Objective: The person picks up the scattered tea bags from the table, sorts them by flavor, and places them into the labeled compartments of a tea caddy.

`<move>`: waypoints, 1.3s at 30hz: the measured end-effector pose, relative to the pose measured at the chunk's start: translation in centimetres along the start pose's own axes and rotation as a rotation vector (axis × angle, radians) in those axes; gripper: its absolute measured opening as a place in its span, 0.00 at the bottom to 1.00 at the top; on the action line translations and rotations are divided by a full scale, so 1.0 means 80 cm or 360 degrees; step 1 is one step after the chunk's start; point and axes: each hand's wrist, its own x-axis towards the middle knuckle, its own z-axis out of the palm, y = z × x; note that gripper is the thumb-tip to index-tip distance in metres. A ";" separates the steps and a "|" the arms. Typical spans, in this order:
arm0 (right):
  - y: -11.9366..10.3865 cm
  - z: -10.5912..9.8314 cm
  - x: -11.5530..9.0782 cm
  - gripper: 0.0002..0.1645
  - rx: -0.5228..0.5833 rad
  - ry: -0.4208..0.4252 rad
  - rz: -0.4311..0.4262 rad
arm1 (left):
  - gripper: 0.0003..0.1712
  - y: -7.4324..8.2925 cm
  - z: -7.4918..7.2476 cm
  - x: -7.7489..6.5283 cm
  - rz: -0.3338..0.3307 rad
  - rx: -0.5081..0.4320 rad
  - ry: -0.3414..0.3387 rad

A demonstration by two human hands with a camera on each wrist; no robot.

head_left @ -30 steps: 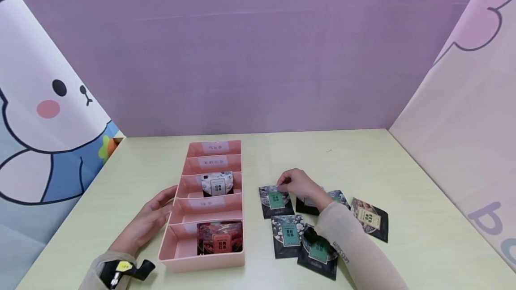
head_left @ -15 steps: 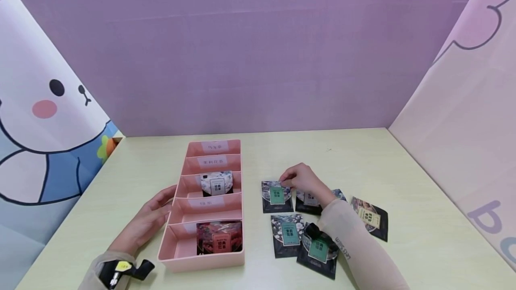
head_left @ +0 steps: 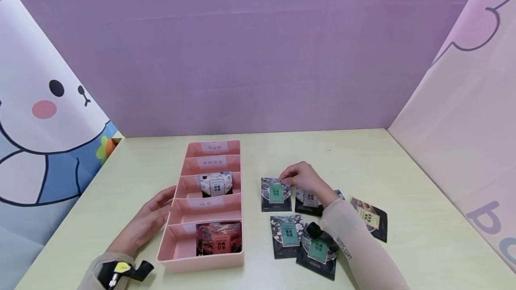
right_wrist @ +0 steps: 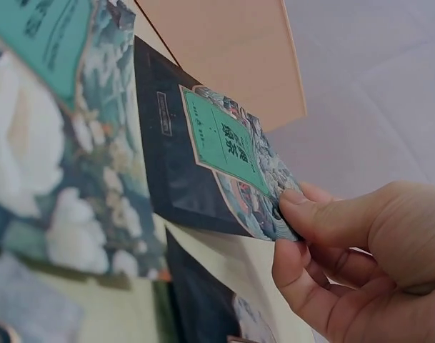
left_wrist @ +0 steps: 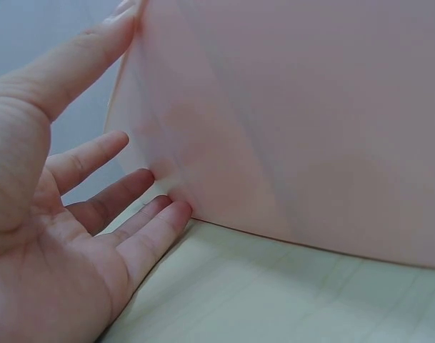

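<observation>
My right hand pinches the top right corner of a green-labelled tea sachet, thumb on its printed face. In the right wrist view the sachet slants away from the thumb and fingertips. My left hand is at the left side of a pink divided box. In the left wrist view its fingers are spread and fairly straight, with fingertips touching the box wall. A red sachet stands in the nearest compartment, a white-patterned sachet in the middle one.
Other sachets lie right of the box: a floral one, a dark green-labelled one, a grey-labelled one partly under the right arm, and a cream-labelled one. A purple panel rises behind the table.
My right hand has moved slightly away from me with the green-labelled sachet, uncovering more of the grey-labelled one. The left hand and the box have hardly moved.
</observation>
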 end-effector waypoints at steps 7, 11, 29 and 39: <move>-0.006 -0.003 -0.001 0.05 0.0040 0.0044 0.0000 | 0.37 0.002 -0.001 0.001 -0.0025 0.0025 0.0008; -0.012 -0.008 -0.003 0.06 0.0067 0.0060 -0.0003 | 0.36 0.001 -0.001 0.001 -0.0022 0.0017 0.0010; -0.038 -0.028 -0.006 0.07 0.0248 0.0109 -0.0070 | 0.35 0.000 -0.001 0.000 -0.0023 -0.0009 0.0020; -0.050 -0.035 -0.004 0.09 0.0288 0.0115 -0.0115 | 0.32 -0.002 -0.003 0.000 0.0048 -0.0060 -0.0026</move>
